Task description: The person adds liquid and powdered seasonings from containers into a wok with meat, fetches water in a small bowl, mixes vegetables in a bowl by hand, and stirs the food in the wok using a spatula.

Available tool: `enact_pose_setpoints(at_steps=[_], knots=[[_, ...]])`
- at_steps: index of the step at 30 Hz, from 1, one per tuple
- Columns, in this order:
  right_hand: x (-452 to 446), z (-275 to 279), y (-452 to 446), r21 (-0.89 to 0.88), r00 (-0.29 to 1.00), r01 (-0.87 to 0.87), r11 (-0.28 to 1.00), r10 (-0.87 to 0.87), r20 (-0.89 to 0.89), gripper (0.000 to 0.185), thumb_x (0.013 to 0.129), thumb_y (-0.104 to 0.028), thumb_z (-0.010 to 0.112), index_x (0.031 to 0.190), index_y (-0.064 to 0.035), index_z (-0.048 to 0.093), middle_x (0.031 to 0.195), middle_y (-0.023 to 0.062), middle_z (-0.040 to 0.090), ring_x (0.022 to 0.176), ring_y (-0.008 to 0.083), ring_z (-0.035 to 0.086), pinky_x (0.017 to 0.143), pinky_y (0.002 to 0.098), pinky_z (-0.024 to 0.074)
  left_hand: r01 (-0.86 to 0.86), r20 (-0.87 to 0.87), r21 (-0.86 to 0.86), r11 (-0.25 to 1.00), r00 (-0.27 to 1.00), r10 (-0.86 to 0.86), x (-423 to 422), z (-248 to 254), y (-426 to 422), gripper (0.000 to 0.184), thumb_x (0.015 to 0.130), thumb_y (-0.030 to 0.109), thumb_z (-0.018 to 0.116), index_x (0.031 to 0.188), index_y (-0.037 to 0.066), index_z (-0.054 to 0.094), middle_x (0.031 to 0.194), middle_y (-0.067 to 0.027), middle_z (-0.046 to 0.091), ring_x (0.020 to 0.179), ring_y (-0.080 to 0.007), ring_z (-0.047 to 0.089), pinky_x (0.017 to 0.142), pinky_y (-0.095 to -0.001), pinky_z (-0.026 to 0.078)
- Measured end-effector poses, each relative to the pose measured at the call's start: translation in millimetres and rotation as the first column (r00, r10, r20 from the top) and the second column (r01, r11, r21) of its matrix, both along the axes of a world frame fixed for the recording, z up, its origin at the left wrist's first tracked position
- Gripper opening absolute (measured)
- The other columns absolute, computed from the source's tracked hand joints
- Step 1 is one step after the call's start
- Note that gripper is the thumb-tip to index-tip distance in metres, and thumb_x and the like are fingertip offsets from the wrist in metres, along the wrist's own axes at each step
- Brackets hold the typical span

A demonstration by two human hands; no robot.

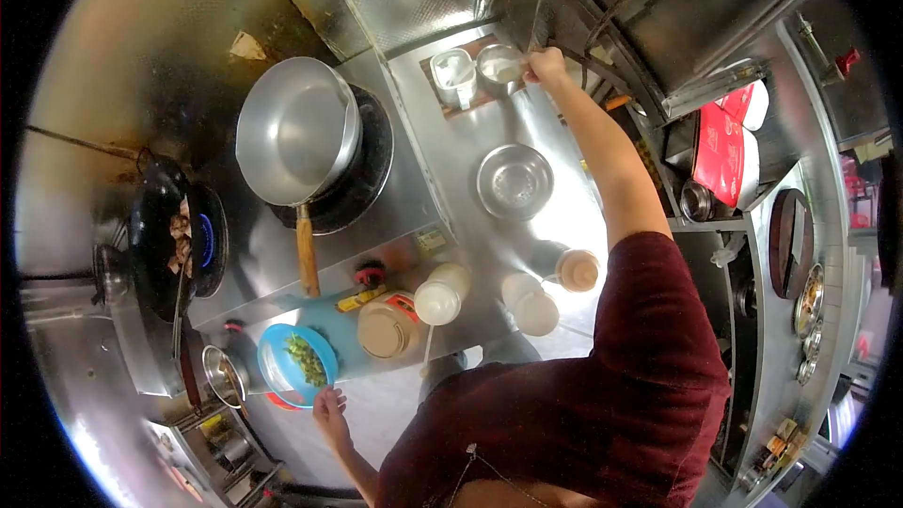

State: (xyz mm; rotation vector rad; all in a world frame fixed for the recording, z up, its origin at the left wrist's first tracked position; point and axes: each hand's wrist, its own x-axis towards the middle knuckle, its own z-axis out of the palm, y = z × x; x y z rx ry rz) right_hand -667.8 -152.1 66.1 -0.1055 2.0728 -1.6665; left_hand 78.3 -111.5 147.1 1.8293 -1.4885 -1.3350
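My left hand (331,410) is at the near rim of a blue plastic bowl (267,364), with its fingers closed at the edge. Chopped green vegetables (306,361) lie in that bowl. Stretched far forward, my right hand (545,66) is closed beside a round metal container (483,58) with pale contents. What its fingers grip is hidden. Left of that container stands a clear square container (452,75) with white contents. A shallow metal bowl (514,182) rests on the steel counter below my right forearm.
A metal pan (292,132) with a wooden handle sits tilted on a burner. Far left, a dark wok (155,216) holds browned pieces near a blue flame (207,243). Along the counter's front stand a lidded tub (386,327) and several bottles (440,299). Shelves (715,226) line the right.
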Motion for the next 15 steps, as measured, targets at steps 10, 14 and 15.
enact_pose_setpoints(at_steps=[10,14,15], knots=[[2.7,72.5,20.8,-0.177,0.996,0.005,0.984,0.012,0.094,0.014,0.075,-0.01,0.056,0.066,0.0014,0.056,0.058,0.0101,0.055,0.044,0.0171,0.051,0.04,0.0287,0.0413,0.026,-0.006,-0.032,0.999,1.0,-0.026,4.1,-2.6,-9.6,0.026,0.087,0.021,0.048,0.102,0.0,0.055,0.084,-0.0062,0.06,0.072,-0.0116,0.055,0.064,-0.024,0.044],[46.9,156.9,-12.8,-0.25,0.987,-0.16,0.955,0.159,-0.026,0.013,0.077,-0.013,0.057,0.072,-0.0008,0.057,0.062,0.0076,0.055,0.047,0.0153,0.051,0.041,0.027,0.0409,-0.004,-0.082,-0.051,0.999,0.997,0.0,12.0,-4.7,-14.6,0.025,0.087,0.019,0.048,0.099,-0.001,0.055,0.084,-0.0063,0.06,0.072,-0.012,0.055,0.065,-0.024,0.044],[61.4,178.9,-30.8,-0.272,0.98,-0.199,0.941,0.194,-0.048,0.012,0.078,-0.013,0.058,0.075,-0.0018,0.056,0.064,0.0065,0.055,0.047,0.0144,0.05,0.041,0.0262,0.0407,-0.05,-0.121,-0.066,0.997,0.992,0.042,15.2,-6.2,-15.0,0.024,0.087,0.019,0.048,0.099,-0.001,0.055,0.084,-0.0063,0.06,0.072,-0.0122,0.055,0.065,-0.024,0.044]])
